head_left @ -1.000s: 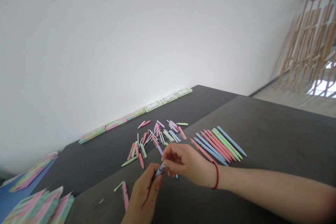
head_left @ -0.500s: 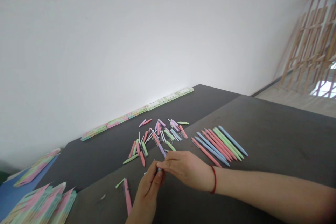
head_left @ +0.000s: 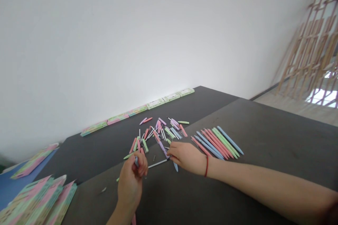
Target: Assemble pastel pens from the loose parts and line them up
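Note:
My left hand (head_left: 131, 179) is closed around a light blue pen barrel (head_left: 136, 161), mostly hidden by the curled fingers. To its right, my right hand (head_left: 188, 158) is low over the dark table, fingers pinched together. One end of a white pen refill (head_left: 157, 164) lies at those fingertips; whether they grip it I cannot tell. A pointed light blue pen part (head_left: 176, 167) pokes out below the right fingers. A purple pen barrel (head_left: 162, 148) lies just beyond them. Behind is a loose pile of pink, green, purple and blue pen parts (head_left: 145, 145) with white refills.
A row of pens (head_left: 218, 142) in pink, blue and green lies to the right. Flat printed boxes (head_left: 118, 117) line the wall edge. Pastel packets (head_left: 49, 200) are stacked at the lower left, near a blue surface (head_left: 13, 184). A wooden rack (head_left: 311, 49) stands far right.
My hands, together before at a blue piece, have parted. The left moved left with the blue barrel; the right rose slightly toward the pile. The white refill and blue pointed part now show between them.

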The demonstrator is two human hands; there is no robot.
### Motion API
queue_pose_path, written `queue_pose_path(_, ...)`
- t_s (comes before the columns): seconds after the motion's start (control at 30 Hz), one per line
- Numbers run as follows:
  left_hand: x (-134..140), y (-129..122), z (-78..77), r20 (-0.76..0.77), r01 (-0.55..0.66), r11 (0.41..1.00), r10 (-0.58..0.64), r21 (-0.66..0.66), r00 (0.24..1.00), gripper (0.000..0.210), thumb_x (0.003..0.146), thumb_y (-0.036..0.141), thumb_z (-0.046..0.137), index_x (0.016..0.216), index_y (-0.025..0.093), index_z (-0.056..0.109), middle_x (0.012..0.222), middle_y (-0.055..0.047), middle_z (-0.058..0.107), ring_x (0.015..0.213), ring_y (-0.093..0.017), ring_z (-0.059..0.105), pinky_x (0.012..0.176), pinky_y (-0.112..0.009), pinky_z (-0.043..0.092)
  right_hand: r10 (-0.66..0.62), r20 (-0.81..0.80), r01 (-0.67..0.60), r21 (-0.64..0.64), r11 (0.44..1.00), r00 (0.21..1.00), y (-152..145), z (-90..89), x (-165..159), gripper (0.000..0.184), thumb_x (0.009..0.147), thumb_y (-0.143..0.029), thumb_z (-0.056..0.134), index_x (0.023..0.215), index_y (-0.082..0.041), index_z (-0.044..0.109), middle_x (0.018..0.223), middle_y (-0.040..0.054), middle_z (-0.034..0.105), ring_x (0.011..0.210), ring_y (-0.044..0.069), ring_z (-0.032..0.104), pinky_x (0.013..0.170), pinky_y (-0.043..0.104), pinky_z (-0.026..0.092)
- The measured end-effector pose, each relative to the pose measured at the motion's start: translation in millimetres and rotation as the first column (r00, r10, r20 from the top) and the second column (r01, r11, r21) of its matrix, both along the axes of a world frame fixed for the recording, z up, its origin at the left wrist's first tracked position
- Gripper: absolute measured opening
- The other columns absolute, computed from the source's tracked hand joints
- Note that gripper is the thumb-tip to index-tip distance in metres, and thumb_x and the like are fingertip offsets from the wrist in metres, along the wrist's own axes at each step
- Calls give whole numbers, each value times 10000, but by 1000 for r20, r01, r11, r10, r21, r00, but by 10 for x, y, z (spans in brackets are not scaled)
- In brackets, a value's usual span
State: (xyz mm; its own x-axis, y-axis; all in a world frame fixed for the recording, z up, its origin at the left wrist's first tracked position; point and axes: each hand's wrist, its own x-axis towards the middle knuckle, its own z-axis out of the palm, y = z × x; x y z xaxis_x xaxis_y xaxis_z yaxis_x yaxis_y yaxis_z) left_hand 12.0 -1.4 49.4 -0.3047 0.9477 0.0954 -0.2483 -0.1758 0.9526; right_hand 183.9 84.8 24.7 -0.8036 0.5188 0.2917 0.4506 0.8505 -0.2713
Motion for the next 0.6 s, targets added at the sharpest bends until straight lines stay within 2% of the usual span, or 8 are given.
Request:
queue_pose_path(0.13,-26,12,-7,26,22,999,-23,26,999,327,772,303,463,472,206,376,426,63,294,419,-101,258,443,-228,283,40,196,-72,157,985,980,24,-6,-158,120,846,-207,528,884,-144,623,937,78,572,896,205,541,680,294,457)
queue_pose_path(0.27,-38,19,-18,30,36,999,-37,39,999,346,758,316,472,447,208,365,407,68,265,399,-94,234,420,-227,261,67,306,-142,230,963,950,48,1,-378,178,878,-149,448,855,-136,624,929,97,567,869,203,532,637,301,459)
queue_pose_path(0.43,-55,22,18,70,49,998,-51,32,996,340,765,303,451,452,209,357,406,73,239,398,-93,210,399,-215,252,67,339,-158,250,955,939,20,-28,-444,196,890,-144,419,868,-127,613,919,99,574,836,205,536,580,302,459)
queue_pose_path(0.6,-56,25,28,94,27,999,-30,34,995,320,765,286,459,472,203,361,418,78,244,399,-85,214,402,-204,265,74,297,-160,277,947,952,-200,-120,-204,179,893,-160,419,849,-130,590,888,87,563,786,199,525,595,318,448)
